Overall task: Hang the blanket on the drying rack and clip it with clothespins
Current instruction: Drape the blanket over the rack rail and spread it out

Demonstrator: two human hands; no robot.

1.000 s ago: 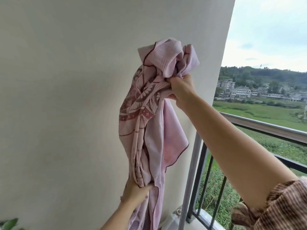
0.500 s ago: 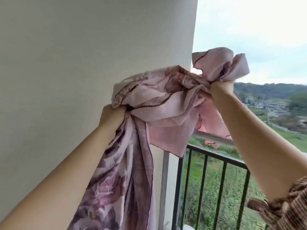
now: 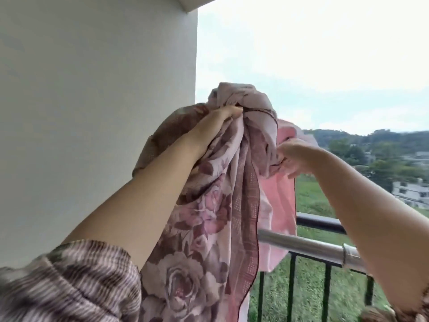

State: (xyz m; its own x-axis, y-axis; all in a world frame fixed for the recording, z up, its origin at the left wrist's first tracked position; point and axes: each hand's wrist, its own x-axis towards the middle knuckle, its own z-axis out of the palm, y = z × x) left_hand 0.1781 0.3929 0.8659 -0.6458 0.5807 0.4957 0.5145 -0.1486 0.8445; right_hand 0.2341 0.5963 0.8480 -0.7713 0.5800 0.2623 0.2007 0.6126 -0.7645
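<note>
While bunched up high, the blanket [image 3: 209, 217] hangs below the left hand [image 3: 209, 129], which clenches its top folds w/ arm stretched up. Right hand [image 3: 292, 159], just beside, grips a pink fold w/ fingers curled, above the metal rack bar [image 3: 308, 247]. No writing legible.

Pink rose-print blanket [image 3: 204, 217], bunched, is hanging from the left hand [image 3: 214, 123] and trailing down past the frame bottom; its plain pink reverse is draping beneath the right hand [image 3: 293, 156], over the silver rack bar [image 3: 308, 246].
</note>
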